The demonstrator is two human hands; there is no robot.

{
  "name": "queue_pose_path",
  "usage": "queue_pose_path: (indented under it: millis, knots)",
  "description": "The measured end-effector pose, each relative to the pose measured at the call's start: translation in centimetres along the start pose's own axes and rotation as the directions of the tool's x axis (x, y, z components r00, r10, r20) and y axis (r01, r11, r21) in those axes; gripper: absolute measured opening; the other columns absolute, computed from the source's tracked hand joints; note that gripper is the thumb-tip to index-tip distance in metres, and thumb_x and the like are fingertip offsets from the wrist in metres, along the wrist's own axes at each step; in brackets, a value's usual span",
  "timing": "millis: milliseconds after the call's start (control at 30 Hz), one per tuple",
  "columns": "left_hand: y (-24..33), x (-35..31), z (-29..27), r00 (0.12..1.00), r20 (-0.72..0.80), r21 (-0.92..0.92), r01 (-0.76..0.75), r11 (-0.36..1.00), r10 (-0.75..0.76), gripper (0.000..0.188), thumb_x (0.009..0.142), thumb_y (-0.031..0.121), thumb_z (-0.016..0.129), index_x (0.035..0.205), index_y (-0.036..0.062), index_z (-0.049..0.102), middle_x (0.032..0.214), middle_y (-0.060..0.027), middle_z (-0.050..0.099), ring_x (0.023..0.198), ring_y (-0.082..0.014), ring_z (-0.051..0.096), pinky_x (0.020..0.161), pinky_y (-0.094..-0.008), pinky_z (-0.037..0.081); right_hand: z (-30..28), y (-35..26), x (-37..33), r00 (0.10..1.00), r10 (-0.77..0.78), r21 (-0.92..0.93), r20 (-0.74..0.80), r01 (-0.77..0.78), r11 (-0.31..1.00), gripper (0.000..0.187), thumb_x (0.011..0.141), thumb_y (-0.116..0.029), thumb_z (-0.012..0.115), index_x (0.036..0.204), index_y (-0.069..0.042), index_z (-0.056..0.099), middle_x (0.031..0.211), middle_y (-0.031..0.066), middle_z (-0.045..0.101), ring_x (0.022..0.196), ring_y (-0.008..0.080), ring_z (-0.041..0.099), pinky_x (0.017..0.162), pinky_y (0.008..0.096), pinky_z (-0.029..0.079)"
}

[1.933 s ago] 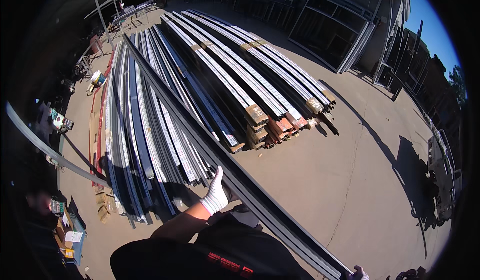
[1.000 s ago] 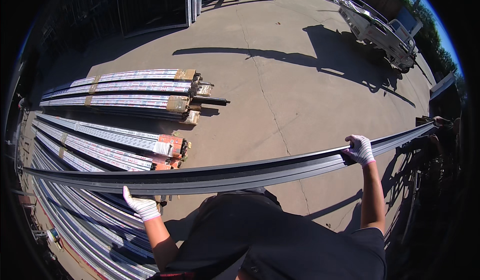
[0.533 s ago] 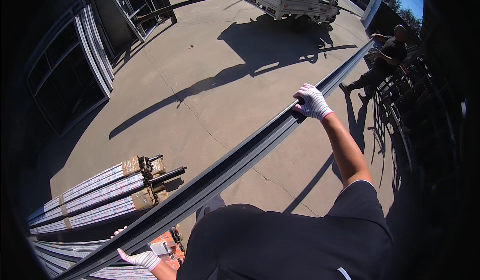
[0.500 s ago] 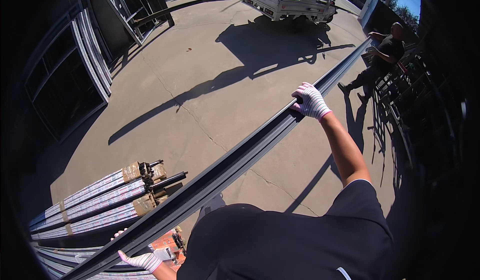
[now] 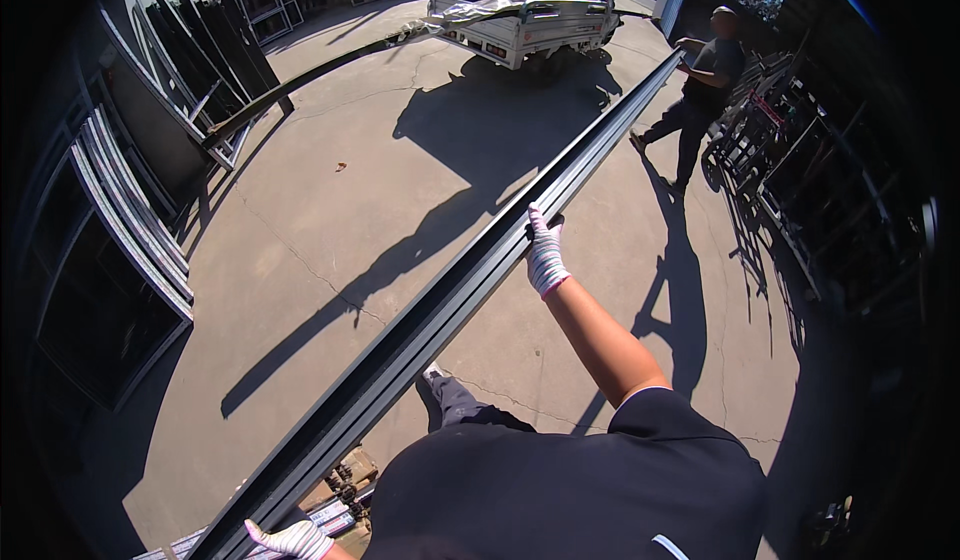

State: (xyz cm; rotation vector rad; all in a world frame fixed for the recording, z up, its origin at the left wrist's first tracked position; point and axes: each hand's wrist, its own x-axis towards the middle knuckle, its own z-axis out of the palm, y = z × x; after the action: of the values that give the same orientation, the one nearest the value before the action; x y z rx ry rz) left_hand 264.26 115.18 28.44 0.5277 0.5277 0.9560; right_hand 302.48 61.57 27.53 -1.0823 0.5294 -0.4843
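Right hand: the person's right hand (image 5: 546, 250), in a white striped knit glove with a pink cuff, is closed on the near edge of a long dark grey metal profile (image 5: 440, 310), partway along its length.
Left hand: the left hand (image 5: 298, 540), gloved to match, holds the same profile near the bottom left of the view, its thumb against the near side; its other fingers are mostly hidden.
Profile: channelled and ridged, it slants from the lower left corner up to the upper right, held above the ground.
Wearer: a dark shirt (image 5: 560, 490) fills the bottom centre, with one trouser leg and foot beyond it.
Lower left: ends of bundled profiles (image 5: 340, 510) show beside the shirt, partly covered by the held length.
Ground: cracked, sunlit concrete (image 5: 290, 230), crossed by long shadows.
Far end: a co-worker (image 5: 715, 70) in dark clothes stands holding the profile's other end.
Vehicle: a white open-bed cargo vehicle (image 5: 505, 40) stands at top centre; a long dark length (image 5: 330, 75) reaches from its bed toward the left.
Left side: large framed panels (image 5: 105, 280) lean together.
Right side: metal frames (image 5: 770, 130) crowd the shade.
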Motion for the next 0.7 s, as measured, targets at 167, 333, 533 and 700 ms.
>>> queue_pose_path:
  millis: [167, 333, 533, 700]
  knots:
    - [-5.9, 8.5, 8.9, 0.997, 0.073, -0.023, 0.033, 0.999, -0.032, 0.055, 0.087, 0.040, 0.068, 0.123, -0.0017, 0.065, 0.127, -0.0190, 0.065, 0.114, -0.0342, 0.063, 0.104, -0.0474, 0.049, 13.9, 4.5, -1.6, 0.912, 0.293, 0.442, 0.286, -0.397, 0.804, 0.056, 0.088, -0.054, 0.072, 0.126, -0.013, 0.061, 0.113, 0.0072, 0.068, 0.105, 0.0278, 0.065, 0.094, 0.0453, 0.054]
    - [-9.7, 19.4, 15.9, 0.971, -0.028, -0.104, 0.232, 0.967, -0.236, 0.059, 0.090, 0.043, 0.067, 0.131, 0.0003, 0.061, 0.134, -0.0186, 0.063, 0.120, -0.0356, 0.061, 0.107, -0.0512, 0.048, 26.1, 7.5, -7.7, 0.739, 0.455, 0.336, 0.496, -0.647, 0.685, 0.026, 0.086, -0.033, 0.081, 0.100, -0.017, 0.067, 0.095, -0.0029, 0.068, 0.100, 0.0200, 0.064, 0.095, 0.0434, 0.052]
    - [-7.1, 36.4, 20.8, 0.995, -0.087, 0.003, -0.052, 0.999, 0.052, 0.080, 0.089, 0.057, 0.064, 0.149, 0.0080, 0.045, 0.151, -0.0172, 0.048, 0.137, -0.0382, 0.047, 0.116, -0.0611, 0.035, 42.2, 8.3, -0.6, 0.817, 0.420, 0.382, 0.395, -0.562, 0.733, 0.026, 0.085, -0.021, 0.077, 0.103, -0.009, 0.062, 0.095, 0.0040, 0.068, 0.093, 0.0225, 0.067, 0.094, 0.0406, 0.056]
    - [-3.6, 52.6, 24.7, 0.984, 0.049, -0.091, -0.169, 0.981, 0.174, 0.078, 0.097, 0.057, 0.049, 0.151, 0.0018, 0.042, 0.150, -0.0184, 0.048, 0.137, -0.0337, 0.048, 0.121, -0.0523, 0.033, 55.6, 12.2, 3.3, 0.849, 0.332, 0.394, 0.411, -0.494, 0.775, 0.033, 0.084, -0.025, 0.075, 0.109, -0.011, 0.059, 0.116, 0.0106, 0.064, 0.112, 0.0313, 0.062, 0.104, 0.0516, 0.049]
